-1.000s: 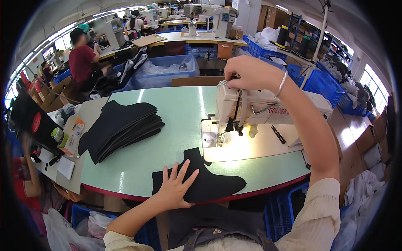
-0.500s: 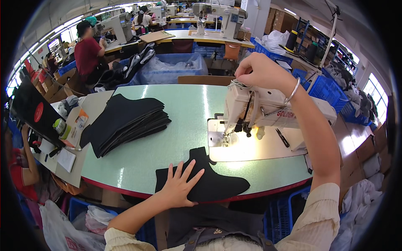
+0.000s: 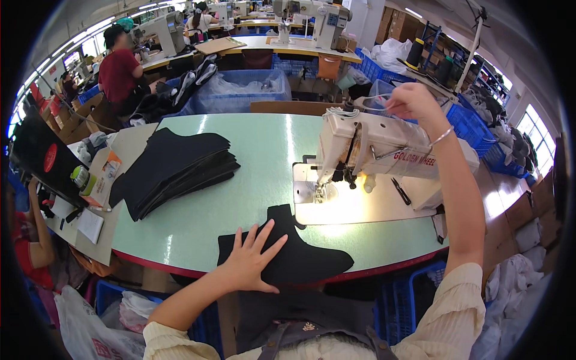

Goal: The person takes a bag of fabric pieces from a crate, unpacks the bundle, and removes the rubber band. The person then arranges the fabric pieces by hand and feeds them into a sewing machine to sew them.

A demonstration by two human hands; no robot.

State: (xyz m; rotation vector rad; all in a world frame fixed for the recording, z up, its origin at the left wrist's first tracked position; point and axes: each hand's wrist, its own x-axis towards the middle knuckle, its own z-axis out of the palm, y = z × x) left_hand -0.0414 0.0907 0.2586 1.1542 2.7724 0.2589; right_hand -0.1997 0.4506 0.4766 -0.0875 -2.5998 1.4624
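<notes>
My left hand point(image 3: 249, 261) lies flat with its fingers spread on a black boot-shaped fabric piece point(image 3: 312, 259) near the table's front edge. Over the top of a white sewing machine point(image 3: 378, 141), my right hand point(image 3: 414, 107) is raised, its fingers pinched on a thin white loop of cord or band point(image 3: 373, 102). More white strands point(image 3: 342, 113) lie on the machine's head. To the left sits a stack of similar black fabric pieces point(image 3: 180, 171). The needle area point(image 3: 320, 192) is lit, with no fabric under it.
Dark snips point(image 3: 401, 191) lie on the machine bed. A green-lidded container point(image 3: 81, 178), a small box and a notepad point(image 3: 90, 227) stand on the left side table. Blue bins point(image 3: 240, 93) are behind the table. A person in red point(image 3: 120, 75) sits at the far left.
My right hand has moved right and back from the machine's head, drawing out the white loop. My left hand stays on the fabric piece. The view has shifted slightly.
</notes>
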